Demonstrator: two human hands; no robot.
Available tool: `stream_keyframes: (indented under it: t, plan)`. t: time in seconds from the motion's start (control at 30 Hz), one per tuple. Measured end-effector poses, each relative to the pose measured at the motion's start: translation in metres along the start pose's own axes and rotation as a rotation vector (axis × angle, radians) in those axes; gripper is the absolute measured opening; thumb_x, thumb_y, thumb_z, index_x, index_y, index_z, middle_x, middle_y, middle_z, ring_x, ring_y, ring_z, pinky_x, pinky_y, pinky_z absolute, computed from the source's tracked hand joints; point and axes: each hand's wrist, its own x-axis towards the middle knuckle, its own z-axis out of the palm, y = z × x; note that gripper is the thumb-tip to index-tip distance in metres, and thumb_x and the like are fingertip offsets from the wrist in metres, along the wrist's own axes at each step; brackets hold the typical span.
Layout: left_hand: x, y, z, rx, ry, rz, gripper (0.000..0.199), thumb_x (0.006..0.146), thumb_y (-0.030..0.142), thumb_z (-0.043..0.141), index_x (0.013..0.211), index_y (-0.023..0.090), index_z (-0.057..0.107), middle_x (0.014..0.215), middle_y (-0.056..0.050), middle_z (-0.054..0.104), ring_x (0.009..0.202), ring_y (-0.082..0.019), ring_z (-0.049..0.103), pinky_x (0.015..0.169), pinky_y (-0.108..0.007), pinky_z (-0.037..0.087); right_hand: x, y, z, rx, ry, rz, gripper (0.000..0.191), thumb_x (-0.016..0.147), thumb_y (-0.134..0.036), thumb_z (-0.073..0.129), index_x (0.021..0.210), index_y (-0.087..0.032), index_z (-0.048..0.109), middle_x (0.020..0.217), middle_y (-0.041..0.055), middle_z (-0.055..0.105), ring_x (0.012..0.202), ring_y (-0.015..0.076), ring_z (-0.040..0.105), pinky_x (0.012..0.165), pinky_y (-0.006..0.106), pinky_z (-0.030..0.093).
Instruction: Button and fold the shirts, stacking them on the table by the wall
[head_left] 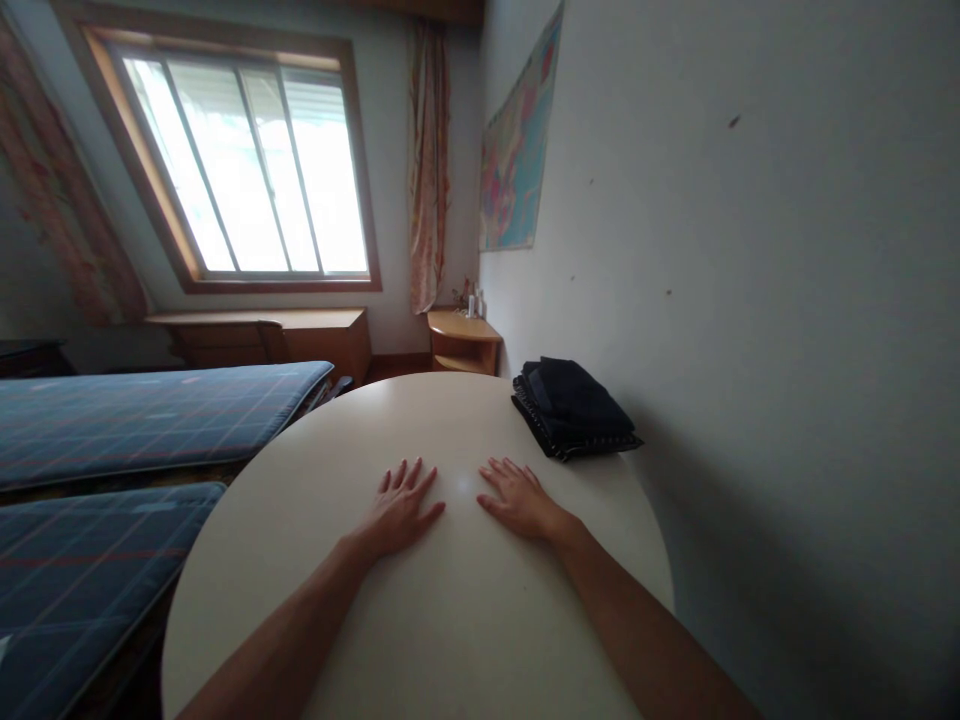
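Note:
My left hand (403, 510) lies palm down on a round white table (450, 640), its fingers spread and nothing in them. Just to its right, my right hand (519, 500) rests on the same tabletop, also palm down with fingers apart and holding nothing. A gap of bare table separates the two thumbs. Beyond my right hand, near the table's right edge, sits a folded stack of dark cloth (574, 405). Neither hand touches this stack.
Two blue plaid mattresses (150, 415) lie left of the table. A white wall (750, 350) with a map (521, 150) runs along the right. Behind stand a wooden desk (300, 320), a corner shelf (463, 325) and a bright window (247, 170) with curtains (430, 170).

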Motion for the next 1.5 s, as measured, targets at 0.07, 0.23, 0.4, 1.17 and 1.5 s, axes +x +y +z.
stream_keyframes:
  t: [0.07, 0.23, 0.4, 1.17, 1.5]
  plan:
    - [0.000, 0.000, -0.001, -0.003, -0.003, 0.000, 0.073, 0.095, 0.066, 0.030, 0.156, 0.025, 0.028, 0.164, -0.011, 0.015, 0.150, -0.036, 0.007, 0.119, -0.053, 0.013, 0.003, 0.004, -0.003, -0.011, 0.094, -0.009, 0.058, 0.094, -0.050, 0.045, 0.144, -0.021, 0.049, 0.155, 0.0096, 0.040, 0.145, 0.0280, 0.030, 0.120, 0.051, 0.016]
    - [-0.001, -0.001, -0.002, -0.012, -0.012, 0.003, 0.073, 0.095, 0.067, 0.030, 0.155, 0.026, 0.029, 0.163, -0.011, 0.016, 0.150, -0.036, 0.007, 0.119, -0.053, 0.014, 0.009, 0.031, -0.029, -0.056, 0.698, 0.033, 0.045, 0.094, -0.036, 0.041, 0.129, -0.015, 0.061, 0.145, 0.0133, 0.050, 0.137, 0.0250, 0.040, 0.118, 0.042, 0.026]
    - [0.001, -0.004, 0.000, -0.013, -0.004, 0.013, 0.073, 0.095, 0.067, 0.030, 0.155, 0.026, 0.029, 0.164, -0.012, 0.016, 0.150, -0.036, 0.008, 0.120, -0.052, 0.013, 0.000, 0.073, -0.046, -0.099, 0.941, 0.261, 0.054, 0.094, -0.044, 0.038, 0.139, -0.016, 0.051, 0.154, 0.0131, 0.038, 0.145, 0.0296, 0.027, 0.117, 0.050, 0.024]
    - [0.001, 0.005, -0.004, -0.347, 0.637, 0.141, 0.092, 0.095, 0.048, 0.052, 0.157, 0.021, -0.009, 0.165, -0.016, 0.004, 0.151, -0.030, 0.013, 0.118, -0.050, 0.027, -0.016, -0.033, -0.022, 0.305, 0.880, -0.561, 0.043, 0.092, -0.023, 0.057, 0.135, -0.026, 0.055, 0.135, 0.0100, 0.058, 0.122, 0.0212, 0.059, 0.105, 0.036, 0.049]
    - [0.008, 0.005, -0.004, -0.640, 0.709, 0.018, 0.079, 0.091, 0.041, 0.057, 0.157, 0.024, 0.016, 0.164, -0.015, 0.014, 0.148, -0.032, 0.024, 0.114, -0.051, 0.032, -0.011, -0.024, -0.017, 0.473, 0.679, -0.558, 0.039, 0.087, -0.008, 0.046, 0.120, -0.023, 0.063, 0.122, 0.0091, 0.063, 0.107, 0.0179, 0.064, 0.086, 0.030, 0.054]
